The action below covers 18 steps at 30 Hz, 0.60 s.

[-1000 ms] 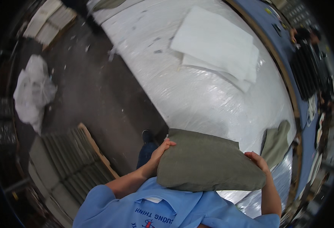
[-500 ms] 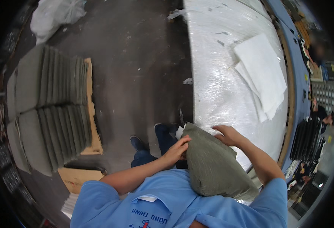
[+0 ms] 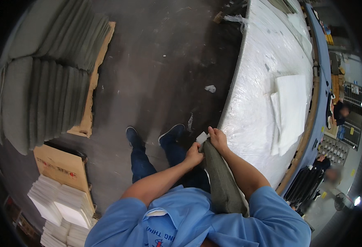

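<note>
A grey-green fabric piece (image 3: 223,181) with a pale inner side hangs folded from my hands back against my blue shirt. At its far end my left hand (image 3: 194,154) is closed, fingers pinching near the corner. Just right of it, my right hand (image 3: 218,139) grips the same end, thumb and fingers pressed together. A small white tag (image 3: 202,137) sticks out between the two hands; my fingers hide how it joins the fabric. Both hands are beside the near-left edge of a plastic-wrapped table (image 3: 257,78).
Folded white cloth (image 3: 292,111) lies on the wrapped table. At left, grey cushions (image 3: 18,99) stand in rows beside cardboard (image 3: 94,86). White pads (image 3: 72,206) are stacked near a brown carton (image 3: 57,164). Plastic scraps (image 3: 210,88) dot the dark floor. People work at far right.
My right hand has come left and down onto the fabric's end, next to my left hand. The spread fabric is now folded narrow. The view has shifted, bringing the white pads into sight.
</note>
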{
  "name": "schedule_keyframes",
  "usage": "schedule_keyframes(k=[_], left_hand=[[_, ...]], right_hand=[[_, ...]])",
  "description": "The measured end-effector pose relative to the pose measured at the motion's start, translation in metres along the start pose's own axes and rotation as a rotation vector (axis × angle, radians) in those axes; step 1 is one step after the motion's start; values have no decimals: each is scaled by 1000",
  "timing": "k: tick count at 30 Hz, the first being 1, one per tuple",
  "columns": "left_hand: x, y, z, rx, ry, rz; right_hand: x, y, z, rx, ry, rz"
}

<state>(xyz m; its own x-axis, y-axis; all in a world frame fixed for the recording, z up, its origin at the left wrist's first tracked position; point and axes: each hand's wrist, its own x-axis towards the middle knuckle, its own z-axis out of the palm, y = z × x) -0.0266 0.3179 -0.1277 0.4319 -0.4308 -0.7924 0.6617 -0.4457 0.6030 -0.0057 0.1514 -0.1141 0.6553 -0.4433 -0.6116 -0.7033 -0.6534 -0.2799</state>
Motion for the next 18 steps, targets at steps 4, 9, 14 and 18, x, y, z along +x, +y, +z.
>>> schedule_keyframes(k=[4, 9, 14, 18], left_hand=[[-10, 3, 1, 125, 105, 115], [-24, -17, -6, 145, 61, 147], [-12, -48, -8, -380, 52, -42], [-7, -57, 9, -745, 206, -206]], right_hand=[[-8, 1, 8, -53, -31, 50], [-26, -11, 8, -151, -100, 23], [-2, -23, 5, -178, -233, -19], [10, -38, 30, -221, -188, 38]])
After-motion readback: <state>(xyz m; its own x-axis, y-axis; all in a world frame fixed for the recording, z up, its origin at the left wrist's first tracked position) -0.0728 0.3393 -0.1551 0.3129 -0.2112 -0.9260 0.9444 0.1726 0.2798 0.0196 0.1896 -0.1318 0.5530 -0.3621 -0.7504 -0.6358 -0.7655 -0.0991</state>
